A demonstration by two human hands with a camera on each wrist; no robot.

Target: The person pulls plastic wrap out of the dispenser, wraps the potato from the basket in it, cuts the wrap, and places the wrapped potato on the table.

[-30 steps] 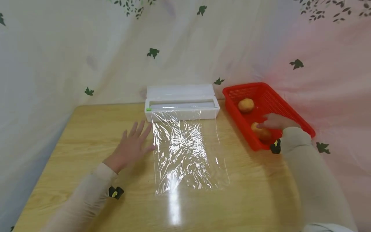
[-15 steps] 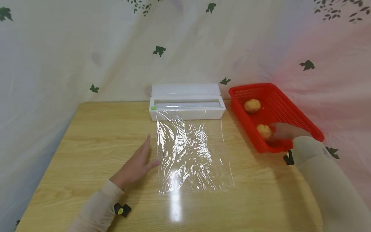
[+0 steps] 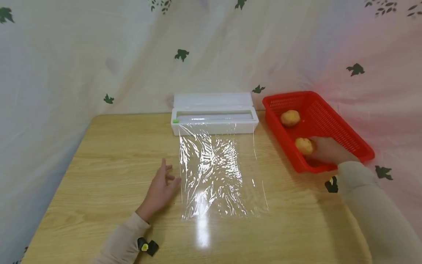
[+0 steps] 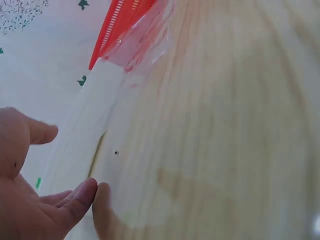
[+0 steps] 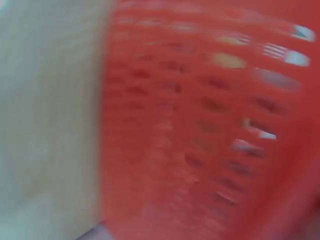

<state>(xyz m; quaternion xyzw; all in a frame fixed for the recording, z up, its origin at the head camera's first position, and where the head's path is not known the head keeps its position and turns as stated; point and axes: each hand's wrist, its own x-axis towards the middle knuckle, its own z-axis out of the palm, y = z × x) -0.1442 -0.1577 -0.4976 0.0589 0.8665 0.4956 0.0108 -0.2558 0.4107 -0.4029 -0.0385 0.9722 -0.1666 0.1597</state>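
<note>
In the head view, my right hand reaches into the red plastic basket and grips the nearer potato from its right side. Most of its fingers are hidden behind the potato. A second potato lies farther back in the basket. My left hand is beside the left edge of a sheet of clear cling film, fingers loosely bent and holding nothing. That film runs from a white cling film dispenser box, its lid raised, out over the table.
The wooden table ends at a pale cloth backdrop with leaf prints. A green piece sits at the dispenser's left front edge. In the blurred right wrist view, the basket's slotted wall fills much of the picture.
My right hand has moved from above the nearer potato down to its right side and grips it. My left hand has drawn back a little toward me, its spread fingers now relaxed.
</note>
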